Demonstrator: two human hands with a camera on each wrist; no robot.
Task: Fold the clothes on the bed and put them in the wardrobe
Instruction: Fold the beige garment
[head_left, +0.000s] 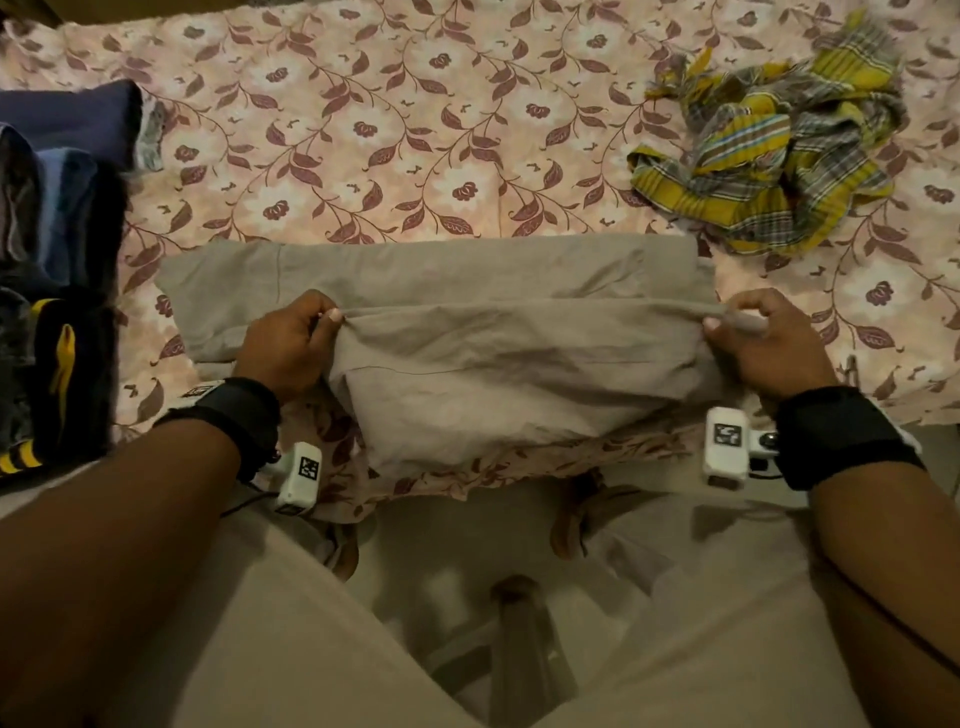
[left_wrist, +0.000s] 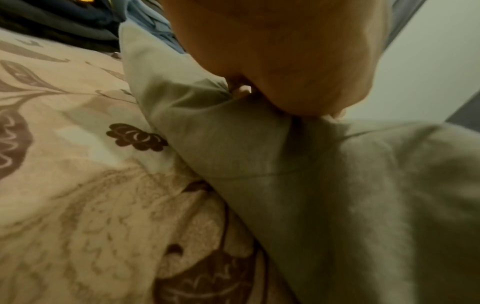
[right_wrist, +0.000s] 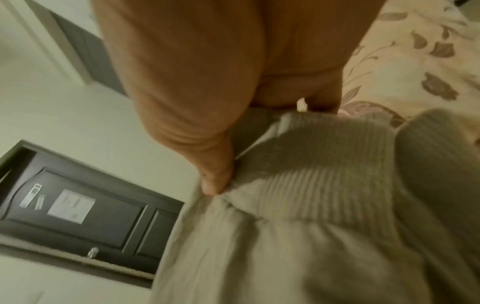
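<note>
A grey-beige garment (head_left: 498, 332) lies across the near edge of the bed, partly folded lengthwise. My left hand (head_left: 291, 343) pinches its raised fold at the left end, and my right hand (head_left: 763, 338) pinches the same fold at the right end, near a ribbed band (right_wrist: 324, 174). The lifted layer sags between the two hands above the flat layer. In the left wrist view the left hand (left_wrist: 272, 67) has its fingers curled into the garment (left_wrist: 259, 154). The right wrist view has the right hand (right_wrist: 207, 102) with its thumb pressed on the garment (right_wrist: 285, 246).
A crumpled yellow plaid cloth (head_left: 774, 150) lies at the bed's far right. A stack of dark folded clothes (head_left: 52, 291) sits at the left edge. The floral bedsheet (head_left: 389, 130) stretches beyond the garment. A dark door (right_wrist: 78, 209) shows in the right wrist view.
</note>
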